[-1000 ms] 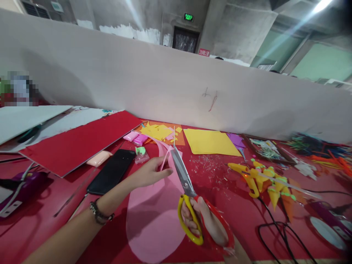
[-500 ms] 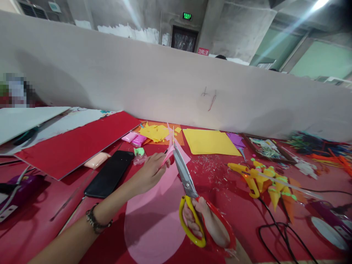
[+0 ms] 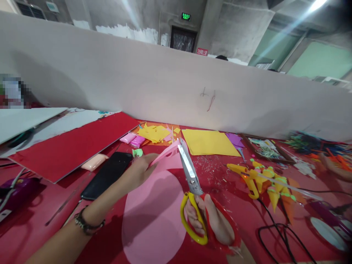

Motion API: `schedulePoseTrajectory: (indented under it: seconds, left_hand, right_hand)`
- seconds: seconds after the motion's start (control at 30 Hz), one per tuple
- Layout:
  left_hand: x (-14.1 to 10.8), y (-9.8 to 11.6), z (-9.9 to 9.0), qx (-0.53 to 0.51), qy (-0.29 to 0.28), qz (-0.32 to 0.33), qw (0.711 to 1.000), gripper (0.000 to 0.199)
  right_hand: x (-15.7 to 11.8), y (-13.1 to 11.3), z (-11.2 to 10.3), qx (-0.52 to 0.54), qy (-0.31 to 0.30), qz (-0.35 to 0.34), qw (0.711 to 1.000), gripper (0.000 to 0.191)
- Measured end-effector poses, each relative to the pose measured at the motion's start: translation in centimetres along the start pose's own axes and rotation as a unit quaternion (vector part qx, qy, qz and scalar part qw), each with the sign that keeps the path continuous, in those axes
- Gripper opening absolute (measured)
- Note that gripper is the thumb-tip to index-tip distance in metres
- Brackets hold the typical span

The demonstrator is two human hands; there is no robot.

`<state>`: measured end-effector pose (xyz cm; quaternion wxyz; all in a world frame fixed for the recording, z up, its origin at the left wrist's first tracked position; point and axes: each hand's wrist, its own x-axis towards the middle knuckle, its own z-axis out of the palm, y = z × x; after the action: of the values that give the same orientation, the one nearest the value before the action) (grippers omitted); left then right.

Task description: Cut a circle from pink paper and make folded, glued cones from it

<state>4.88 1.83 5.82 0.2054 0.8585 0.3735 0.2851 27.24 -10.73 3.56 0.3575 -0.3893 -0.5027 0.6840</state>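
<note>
My right hand (image 3: 195, 216) is closed round the handles, one yellow and one red, of a large pair of scissors (image 3: 187, 165). The blades point up and away, their tips at the edge of a pink paper piece (image 3: 173, 159). Pinched in my left hand (image 3: 143, 167) is the left end of this pink paper; its fingertips are partly hidden. Below both hands a larger pink paper sheet with a rounded outline (image 3: 154, 220) lies on the red table. A black phone (image 3: 107, 176) rests left of my left hand, near a small green lump (image 3: 137, 152).
Yellow paper sheets (image 3: 210, 142) and yellow scraps (image 3: 152, 132) lie at the back. To the right are a yellow glue gun (image 3: 249, 181) with its cable and yellow cone shapes (image 3: 275, 196). A red board (image 3: 77, 146) leans at left. Another person's hand (image 3: 335, 168) shows at far right.
My left hand has moved left and down with the pink paper, away from the scissors. The scissors have shifted slightly right, their blades closer together. Another person's hand has appeared at far right.
</note>
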Motion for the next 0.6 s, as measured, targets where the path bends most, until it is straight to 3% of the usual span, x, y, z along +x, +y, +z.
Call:
schedulePoseTrajectory:
  seconds: [0.23,0.33,0.47,0.6]
  left_hand:
    - [0.1,0.0,-3.1,0.135,0.005,-0.076,0.988,0.04]
    - [0.3,0.1,-3.8,0.248,-0.001,-0.12,0.961,0.041]
    - [1.2,0.4,-5.1,0.342,0.016,-0.166,0.925,0.036]
    - [2.1,0.4,-6.5,0.26,0.046,-0.115,0.958,0.025]
  right_hand:
    - [0.3,-0.8,0.1,0.074,-0.026,-0.038,0.996,0.057]
    - [0.4,-0.9,0.3,0.089,-0.023,-0.044,0.995,0.055]
    - [0.3,-1.1,-0.2,0.088,0.028,-0.073,0.993,0.057]
    - [-0.3,-1.2,-1.4,0.021,0.102,-0.101,0.989,0.054]
